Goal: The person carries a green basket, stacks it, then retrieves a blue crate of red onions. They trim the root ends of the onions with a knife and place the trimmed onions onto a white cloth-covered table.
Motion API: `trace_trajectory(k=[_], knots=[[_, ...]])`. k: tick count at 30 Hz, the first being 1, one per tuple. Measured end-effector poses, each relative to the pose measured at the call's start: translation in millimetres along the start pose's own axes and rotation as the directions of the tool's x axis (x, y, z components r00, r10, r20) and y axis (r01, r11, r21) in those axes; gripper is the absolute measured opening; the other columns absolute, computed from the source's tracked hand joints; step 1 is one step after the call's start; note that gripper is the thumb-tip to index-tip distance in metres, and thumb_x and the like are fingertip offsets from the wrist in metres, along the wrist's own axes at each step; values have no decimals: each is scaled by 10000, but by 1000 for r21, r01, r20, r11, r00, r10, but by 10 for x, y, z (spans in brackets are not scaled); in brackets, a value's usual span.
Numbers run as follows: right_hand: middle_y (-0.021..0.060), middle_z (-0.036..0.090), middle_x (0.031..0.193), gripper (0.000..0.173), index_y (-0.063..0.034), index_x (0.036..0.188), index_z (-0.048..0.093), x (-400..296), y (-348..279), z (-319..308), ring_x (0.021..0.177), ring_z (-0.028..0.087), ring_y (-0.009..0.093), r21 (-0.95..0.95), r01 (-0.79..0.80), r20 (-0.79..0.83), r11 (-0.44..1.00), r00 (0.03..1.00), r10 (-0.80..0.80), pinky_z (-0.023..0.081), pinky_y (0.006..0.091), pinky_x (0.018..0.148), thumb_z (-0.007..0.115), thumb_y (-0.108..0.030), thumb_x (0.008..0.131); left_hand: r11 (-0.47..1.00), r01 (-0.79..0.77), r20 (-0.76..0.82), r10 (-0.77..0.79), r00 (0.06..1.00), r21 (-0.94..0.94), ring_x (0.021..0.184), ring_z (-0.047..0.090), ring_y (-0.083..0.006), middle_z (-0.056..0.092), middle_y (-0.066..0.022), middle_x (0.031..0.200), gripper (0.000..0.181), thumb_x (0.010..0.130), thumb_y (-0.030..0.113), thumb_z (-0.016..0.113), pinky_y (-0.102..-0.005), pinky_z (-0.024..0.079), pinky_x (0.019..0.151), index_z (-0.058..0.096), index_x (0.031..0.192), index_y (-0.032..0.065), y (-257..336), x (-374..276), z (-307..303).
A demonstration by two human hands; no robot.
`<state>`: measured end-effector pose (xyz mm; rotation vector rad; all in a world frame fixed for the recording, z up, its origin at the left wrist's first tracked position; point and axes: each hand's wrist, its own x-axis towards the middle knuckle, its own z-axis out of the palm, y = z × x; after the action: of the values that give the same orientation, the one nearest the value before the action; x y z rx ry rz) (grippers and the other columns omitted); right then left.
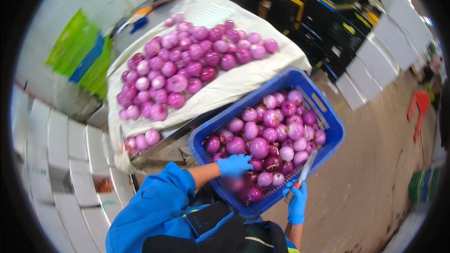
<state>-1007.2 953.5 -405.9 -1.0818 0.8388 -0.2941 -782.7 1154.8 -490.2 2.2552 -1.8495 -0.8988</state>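
Observation:
A blue plastic crate (336, 119) full of red onions (259, 147) stands before me, tilted across the view. My left hand (235, 165), in a blue glove, reaches over the crate's near left part and touches the onions; whether its fingers grip one I cannot tell. Below it a patch is blurred. By the crate's near right edge my right hand (297, 200), also gloved, holds a knife (308, 164) by its handle, blade pointing up and away. Beyond the crate, many peeled-looking red onions (177, 83) lie on a white cloth (281, 54) over a table.
A few onions (152, 137) lie at the table's near left corner. White boxes (79, 144) are stacked at left, with green crates (75, 42) behind. Dark crates (323, 24) and white boxes (378, 56) stand at the back right. A red metal object (419, 107) is on the floor.

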Motion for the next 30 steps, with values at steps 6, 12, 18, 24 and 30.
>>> trace_trajectory(k=[6,12,18,24,30], knots=[[10,569,766,282,-45,1232,543,-418,-9,510,614,520,75,-79,-37,-128,996,991,27,431,222,547,513,-204,1002,863,-248,36,293,955,-440,989,572,-370,553,-205,1133,605,707,227,735,-447,470,901,546,1277,156,-386,-77,-171],[108,619,881,426,-130,1244,592,-777,232,1313,732,625,235,-845,175,-106,505,871,-479,519,354,645,659,-149,823,296,69,102,98,990,-953,1272,446,-226,461,-108,1370,750,737,174,809,-354,386,1061,431,1380,99,-313,-465,-772],[69,559,770,568,-185,1349,526,-664,59,1800,662,602,237,-973,195,113,123,868,-483,486,404,528,646,-204,795,483,-67,-35,74,997,-873,1233,482,-229,481,-122,1328,794,706,163,847,-355,429,1029,417,1370,97,-298,-722,-1185],[66,568,756,486,-142,1300,537,-501,-46,1875,654,621,226,-974,226,198,30,904,-380,472,389,475,603,-236,828,439,-18,-38,-37,999,-899,1169,520,-232,504,-131,1258,804,675,206,863,-358,454,989,422,1330,54,-47,-804,-1376],[86,575,788,387,-72,1201,549,-460,40,1895,694,627,234,-961,249,189,124,911,-367,492,389,503,572,-229,848,685,-31,-155,-121,981,-728,1124,533,-198,492,-116,1255,836,623,211,901,-338,488,946,444,1307,63,-29,-822,-1191]])
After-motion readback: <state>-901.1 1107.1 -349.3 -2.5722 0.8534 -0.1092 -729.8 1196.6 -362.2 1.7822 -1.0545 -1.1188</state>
